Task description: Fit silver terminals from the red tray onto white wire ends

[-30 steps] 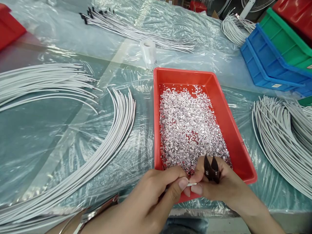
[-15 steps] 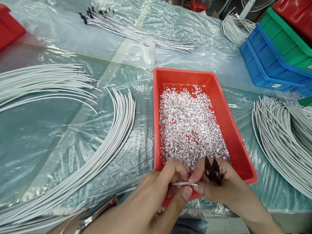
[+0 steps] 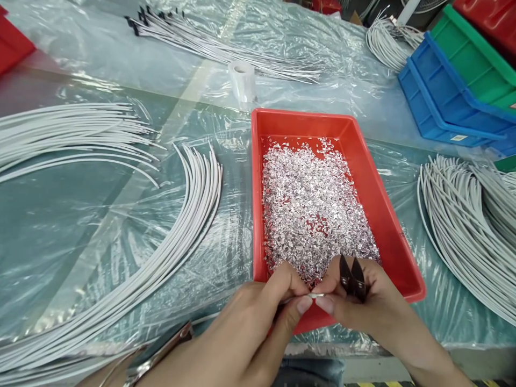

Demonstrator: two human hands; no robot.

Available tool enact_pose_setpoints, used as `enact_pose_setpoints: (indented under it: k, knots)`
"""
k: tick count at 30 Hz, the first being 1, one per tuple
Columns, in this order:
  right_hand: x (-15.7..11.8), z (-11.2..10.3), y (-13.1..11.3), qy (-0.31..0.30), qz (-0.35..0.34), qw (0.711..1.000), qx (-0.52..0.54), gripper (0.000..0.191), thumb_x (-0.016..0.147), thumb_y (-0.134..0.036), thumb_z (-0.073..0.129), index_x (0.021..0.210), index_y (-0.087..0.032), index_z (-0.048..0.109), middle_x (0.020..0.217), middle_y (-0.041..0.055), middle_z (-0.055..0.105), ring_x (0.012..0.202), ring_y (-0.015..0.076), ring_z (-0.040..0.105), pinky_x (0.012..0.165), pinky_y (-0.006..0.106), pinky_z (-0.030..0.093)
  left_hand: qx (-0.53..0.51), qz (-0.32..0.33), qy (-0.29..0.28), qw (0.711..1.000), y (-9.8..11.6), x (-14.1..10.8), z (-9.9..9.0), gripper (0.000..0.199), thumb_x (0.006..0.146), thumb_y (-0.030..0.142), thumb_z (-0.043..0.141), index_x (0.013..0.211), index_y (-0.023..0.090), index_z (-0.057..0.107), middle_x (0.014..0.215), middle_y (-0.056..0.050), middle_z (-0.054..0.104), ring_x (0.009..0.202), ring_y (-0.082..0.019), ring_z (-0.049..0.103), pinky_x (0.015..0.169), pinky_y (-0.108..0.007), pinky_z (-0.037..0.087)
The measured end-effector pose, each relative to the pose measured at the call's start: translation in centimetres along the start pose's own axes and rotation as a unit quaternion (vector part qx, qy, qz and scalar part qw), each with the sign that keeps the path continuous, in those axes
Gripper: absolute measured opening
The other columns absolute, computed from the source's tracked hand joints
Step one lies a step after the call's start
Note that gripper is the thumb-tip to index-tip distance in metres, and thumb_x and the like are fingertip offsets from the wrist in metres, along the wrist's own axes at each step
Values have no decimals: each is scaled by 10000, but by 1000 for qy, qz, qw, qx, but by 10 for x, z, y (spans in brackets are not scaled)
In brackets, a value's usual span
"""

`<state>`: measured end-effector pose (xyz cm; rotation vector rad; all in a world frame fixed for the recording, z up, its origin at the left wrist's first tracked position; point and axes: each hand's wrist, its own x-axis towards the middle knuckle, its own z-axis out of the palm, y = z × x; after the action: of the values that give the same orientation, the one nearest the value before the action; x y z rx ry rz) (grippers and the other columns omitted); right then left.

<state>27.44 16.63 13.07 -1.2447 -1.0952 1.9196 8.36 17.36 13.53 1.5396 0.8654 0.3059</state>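
Observation:
My left hand [image 3: 262,317] pinches a thin white cable [image 3: 316,295] close to its end, between thumb and forefinger. My right hand [image 3: 373,306] is closed around a pair of small dark snips [image 3: 352,279], whose two pointed blades stick up, apart, from between the fingers. Its thumb and forefinger meet at the cable's tip, though whether they grip the tip is hard to tell. Both hands are over the near end of a red tray [image 3: 258,215]. Silvery foil scraps [image 3: 310,199] cover much of the tray's floor.
White cable bundles lie left of the tray, one curved [image 3: 189,226] and one straighter [image 3: 80,129]. Another coil [image 3: 459,226] sits at right. Behind are a clear tape roll [image 3: 242,83], black-ended cables [image 3: 209,48] and stacked blue bins [image 3: 435,113]. Plastic film covers the table.
My left fingers have closed in nearer the cable's end, so less of the cable shows between the hands. The snips have stayed in my right hand. The view has shifted slightly.

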Motion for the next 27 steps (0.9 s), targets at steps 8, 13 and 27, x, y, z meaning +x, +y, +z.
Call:
enact_pose_setpoints:
  k: [8,13,27]
  knots:
    - [-2,2,-7,11,10,1000,-20,81,800,-232,651,749,-184,610,544,-92,302,474,68,221,432,199,193,17,23,18,999,2,2,0,107,963,239,293,893,229,373,778,46,503,652,-92,462,605,-211,380]
    - [0,1,-7,1,16,1000,2,121,803,-246,662,727,-184,592,542,-89,321,482,68,224,433,198,195,36,26,20,999,3,2,0,100,958,223,294,892,230,369,762,45,518,651,-97,491,577,-213,381]
    - [2,1,-1,8,18,999,29,124,751,-175,656,669,-175,563,522,-92,349,454,58,203,413,187,191,79,42,41,995,-1,3,4,87,947,189,322,904,234,383,781,51,537,641,-97,527,582,-222,395]
